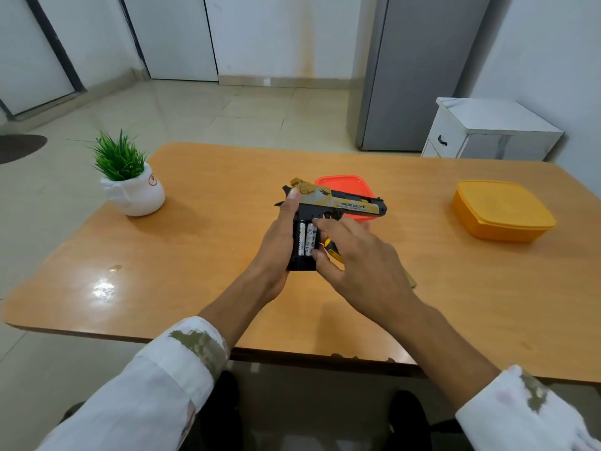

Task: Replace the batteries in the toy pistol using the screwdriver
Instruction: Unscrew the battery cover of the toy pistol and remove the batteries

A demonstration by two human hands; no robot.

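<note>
My left hand point(279, 242) grips the toy pistol point(344, 203) by its black handle, barrel pointing right, above the middle of the table. The pistol has a gold and tan slide with black lettering. The handle's battery bay is uncovered and two silver batteries point(305, 239) sit side by side in it. My right hand point(357, 262) rests its fingertips on the right-hand battery, thumb at its lower end. A yellow and black screwdriver handle point(332, 249) shows just under my right fingers; whether the hand holds it is unclear.
The wooden table point(201, 255) carries a small potted plant point(130, 180) at the left, a red container lid point(348, 185) behind the pistol and a shut orange box point(502, 209) at the right. A small tan piece point(411, 281) peeks out beside my right wrist.
</note>
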